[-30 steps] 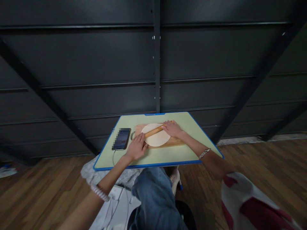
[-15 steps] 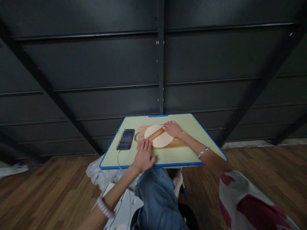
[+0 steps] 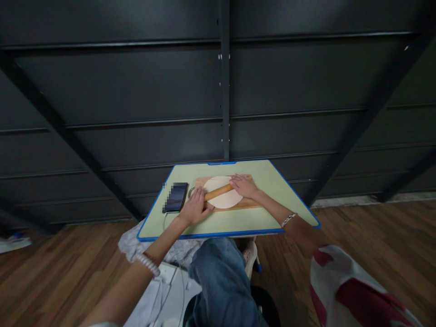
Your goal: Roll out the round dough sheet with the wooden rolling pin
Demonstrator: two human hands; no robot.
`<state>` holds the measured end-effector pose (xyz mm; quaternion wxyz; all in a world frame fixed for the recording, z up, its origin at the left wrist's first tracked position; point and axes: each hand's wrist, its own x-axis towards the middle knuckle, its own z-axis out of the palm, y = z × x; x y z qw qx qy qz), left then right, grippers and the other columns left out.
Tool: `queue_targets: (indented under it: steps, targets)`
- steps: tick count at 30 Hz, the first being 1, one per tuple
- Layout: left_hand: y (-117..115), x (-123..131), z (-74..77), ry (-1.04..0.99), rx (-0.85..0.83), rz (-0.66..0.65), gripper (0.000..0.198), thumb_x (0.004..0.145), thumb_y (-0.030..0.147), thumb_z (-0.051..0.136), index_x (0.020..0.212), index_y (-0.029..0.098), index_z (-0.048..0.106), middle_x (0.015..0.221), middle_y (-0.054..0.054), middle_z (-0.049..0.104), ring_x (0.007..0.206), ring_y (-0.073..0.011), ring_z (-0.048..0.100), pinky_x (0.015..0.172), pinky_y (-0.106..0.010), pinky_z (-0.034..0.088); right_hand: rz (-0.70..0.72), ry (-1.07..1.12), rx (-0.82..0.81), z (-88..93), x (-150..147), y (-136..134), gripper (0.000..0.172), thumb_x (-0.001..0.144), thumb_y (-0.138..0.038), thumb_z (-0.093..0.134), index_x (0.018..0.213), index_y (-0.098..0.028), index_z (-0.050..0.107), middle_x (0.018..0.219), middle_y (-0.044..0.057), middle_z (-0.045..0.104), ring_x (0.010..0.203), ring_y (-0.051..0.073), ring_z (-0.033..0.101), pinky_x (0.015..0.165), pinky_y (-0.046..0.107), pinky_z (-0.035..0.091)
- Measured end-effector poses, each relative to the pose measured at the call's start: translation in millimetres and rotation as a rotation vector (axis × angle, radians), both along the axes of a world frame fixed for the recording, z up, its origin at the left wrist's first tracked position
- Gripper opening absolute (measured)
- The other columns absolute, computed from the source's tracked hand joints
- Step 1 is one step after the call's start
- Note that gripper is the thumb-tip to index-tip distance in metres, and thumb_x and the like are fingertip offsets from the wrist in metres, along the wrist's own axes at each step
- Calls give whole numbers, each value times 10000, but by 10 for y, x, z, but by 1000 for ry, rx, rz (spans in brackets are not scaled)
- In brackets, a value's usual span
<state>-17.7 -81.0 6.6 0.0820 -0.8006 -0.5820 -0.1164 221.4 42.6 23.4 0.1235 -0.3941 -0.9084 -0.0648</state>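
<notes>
Pretty dim overall tbh, dough disc [image 3: 223,192] is the brightest spot, no real glare; fisheye warp at edges, wood floor [image 3: 357,272] kinda soft.

dough [image 3: 225,202] on cutting board [image 3: 200,182]; phone [image 3: 175,197] left of it; both on desk [image 3: 259,219]

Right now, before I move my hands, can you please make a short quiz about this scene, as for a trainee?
1. True or false: the rolling pin lies on the round dough.
2. Which hand is nearer to the smartphone? A) the left hand B) the right hand
3. What lies directly under the dough?

Key: 1. True. 2. A. 3. The wooden cutting board.
</notes>
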Motion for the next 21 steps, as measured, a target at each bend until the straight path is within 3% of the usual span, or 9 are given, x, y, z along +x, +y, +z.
queue_targets:
  steps: [6,12,21]
  targets:
    - [-206,118,4,-67,0,-55,798,861,563,355,1375,-37,239,1427,-271,304,1343,-323,266,1067,-452,276,23,75,-24,-42,24,4,463,980,-354,212,1294,-171,500,1358,64,495,1276,189,395,1070,381,220]
    - [-470,372,46,-36,-2,29,768,843,469,416,1391,-32,219,1391,-257,366,1259,-334,383,1033,-445,312,46,69,-118,-79,50,120,484,977,-375,183,1330,-205,467,1400,42,445,1311,199,348,1088,426,196]
    - [-709,677,75,-19,-20,80,766,809,391,449,1397,-42,217,1472,-250,221,1342,-332,250,1064,-429,262,54,95,-209,-35,-47,143,478,975,-364,203,1331,-179,462,1431,69,397,1331,199,309,1087,394,217]
